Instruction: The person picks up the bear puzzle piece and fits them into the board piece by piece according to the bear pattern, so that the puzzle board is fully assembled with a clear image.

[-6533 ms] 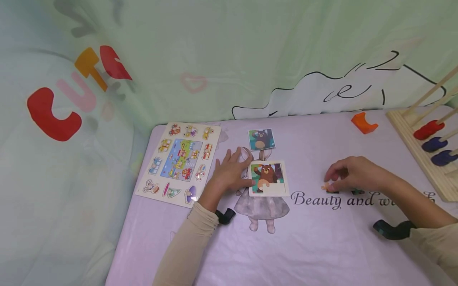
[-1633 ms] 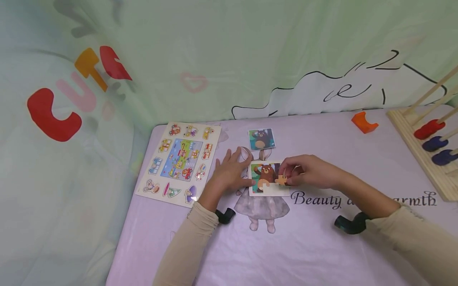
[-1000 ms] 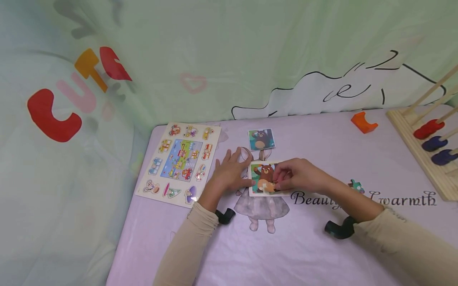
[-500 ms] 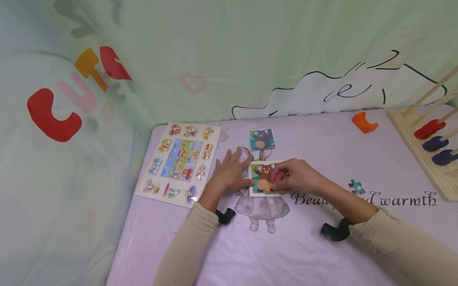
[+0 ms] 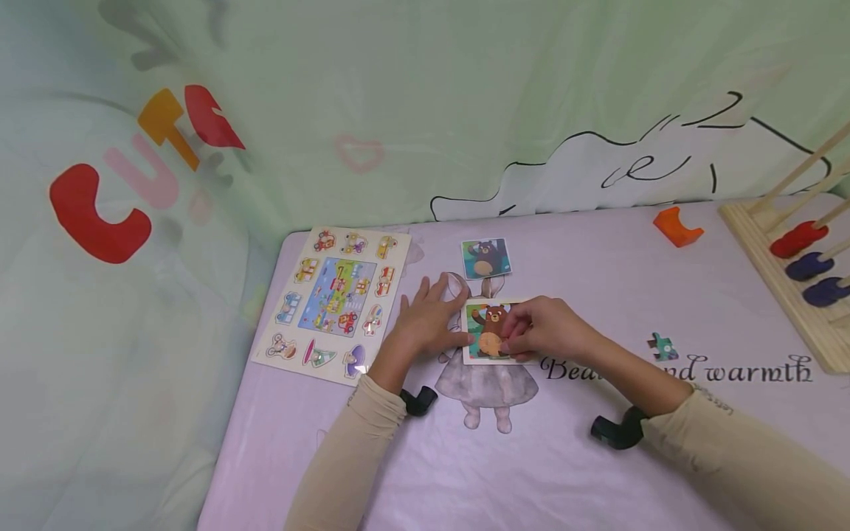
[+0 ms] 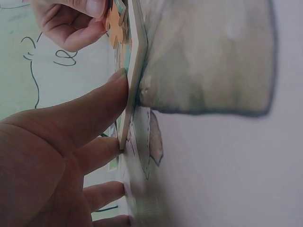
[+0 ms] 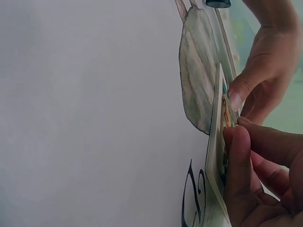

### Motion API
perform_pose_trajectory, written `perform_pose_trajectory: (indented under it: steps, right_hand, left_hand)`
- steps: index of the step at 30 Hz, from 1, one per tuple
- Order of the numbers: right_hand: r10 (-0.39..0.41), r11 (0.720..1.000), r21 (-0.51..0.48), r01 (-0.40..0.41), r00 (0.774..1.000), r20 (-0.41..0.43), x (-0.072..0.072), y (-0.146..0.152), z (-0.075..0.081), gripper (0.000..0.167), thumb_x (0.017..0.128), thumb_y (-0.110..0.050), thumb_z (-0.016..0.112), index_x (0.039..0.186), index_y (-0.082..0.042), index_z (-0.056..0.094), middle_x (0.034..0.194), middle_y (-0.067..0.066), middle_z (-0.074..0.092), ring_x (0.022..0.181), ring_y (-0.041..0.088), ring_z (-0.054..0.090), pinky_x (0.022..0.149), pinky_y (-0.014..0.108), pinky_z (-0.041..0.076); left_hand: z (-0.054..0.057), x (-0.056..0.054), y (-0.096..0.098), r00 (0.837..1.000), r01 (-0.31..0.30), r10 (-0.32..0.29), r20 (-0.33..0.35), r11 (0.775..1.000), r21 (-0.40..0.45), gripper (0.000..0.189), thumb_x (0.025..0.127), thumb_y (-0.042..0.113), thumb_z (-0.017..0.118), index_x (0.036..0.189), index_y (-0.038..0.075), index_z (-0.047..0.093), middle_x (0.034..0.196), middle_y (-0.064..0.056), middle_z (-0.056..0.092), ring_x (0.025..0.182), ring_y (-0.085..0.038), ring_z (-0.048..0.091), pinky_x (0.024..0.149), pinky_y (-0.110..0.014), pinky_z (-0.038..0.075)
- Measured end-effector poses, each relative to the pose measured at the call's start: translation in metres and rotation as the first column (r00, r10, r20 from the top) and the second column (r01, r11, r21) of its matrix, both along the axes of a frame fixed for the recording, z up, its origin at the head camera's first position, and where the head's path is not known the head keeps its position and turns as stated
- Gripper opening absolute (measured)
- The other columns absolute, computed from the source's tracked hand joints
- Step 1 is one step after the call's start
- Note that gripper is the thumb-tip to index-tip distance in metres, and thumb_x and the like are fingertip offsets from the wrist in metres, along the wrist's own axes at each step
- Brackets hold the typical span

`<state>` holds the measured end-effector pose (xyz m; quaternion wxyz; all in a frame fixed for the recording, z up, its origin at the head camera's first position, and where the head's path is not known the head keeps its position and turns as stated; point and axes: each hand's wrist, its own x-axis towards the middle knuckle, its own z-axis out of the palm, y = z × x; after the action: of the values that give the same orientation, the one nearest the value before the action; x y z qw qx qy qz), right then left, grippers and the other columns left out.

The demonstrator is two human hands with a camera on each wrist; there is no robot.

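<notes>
My left hand [image 5: 428, 321] lies spread at the left side of a small square bear puzzle board [image 5: 468, 361]. Its thumb rests on the board's edge, with the other fingertips touching the tablecloth. Over the lower part of the board, my right hand [image 5: 551, 328] pinches an orange-and-brown jigsaw piece [image 6: 114, 28] between thumb and fingers. In the left wrist view this piece stands tilted above the board. The right fingers hide the board's right side in the head view. One loose green jigsaw piece [image 5: 662, 346] lies on the cloth to the right.
Behind the board lies a matching bear picture card [image 5: 486, 258]. A vehicle peg puzzle [image 5: 335, 306] sits at the left. Toward the back right are an orange block [image 5: 677, 226] and a wooden bead rack [image 5: 783, 287]. A curtain [image 5: 398, 110] borders the table's back and left.
My right hand has taken the orange-and-brown piece from the cloth at right, carried it left onto the board, and shifted it slightly further left and down. My left hand has stayed still.
</notes>
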<state>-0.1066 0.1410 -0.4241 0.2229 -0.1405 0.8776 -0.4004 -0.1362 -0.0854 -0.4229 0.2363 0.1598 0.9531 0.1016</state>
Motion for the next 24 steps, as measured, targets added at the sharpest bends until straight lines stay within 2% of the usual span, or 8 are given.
perform_pose_trajectory:
  steps: [5,17,24]
  right_hand:
    - [-0.01,1.0,0.012,0.01,1.0,0.0,0.0003,-0.0008,-0.0002,0.012,0.084,-0.017,0.082,0.087,-0.01,0.072,0.068,-0.002,0.071,0.063,0.012,0.068,0.071,0.032,0.048]
    - [-0.028,0.998,0.047,0.03,0.999,-0.035,0.0006,-0.0037,-0.002,0.012,0.082,-0.017,0.084,0.082,-0.011,0.073,0.061,-0.003,0.068,0.057,0.012,0.062,0.061,0.029,0.047]
    - [-0.064,0.994,0.092,0.064,0.998,-0.005,-0.0008,-0.006,0.0011,0.016,0.08,-0.018,0.086,0.083,-0.011,0.071,0.06,-0.003,0.068,0.056,0.012,0.063,0.063,0.03,0.046]
  left_hand:
    - [-0.0008,0.0001,0.0001,1.0,0.0,0.0,-0.001,1.0,-0.007,0.084,0.091,0.056,0.069,0.162,0.036,0.027,0.174,-0.005,0.005,0.16,-0.036,0.002,0.122,-0.068,0.013]
    - [-0.0024,-0.0004,-0.0008,1.0,0.002,-0.002,0.0,1.0,-0.008,0.084,0.092,0.056,0.068,0.162,0.036,0.026,0.174,-0.005,0.005,0.16,-0.036,0.001,0.122,-0.068,0.013]
    - [-0.0018,-0.001,-0.0005,1.0,0.006,-0.006,0.0,1.0,0.002,0.084,0.092,0.056,0.068,0.162,0.035,0.026,0.174,-0.006,0.005,0.16,-0.037,0.001,0.122,-0.069,0.013]
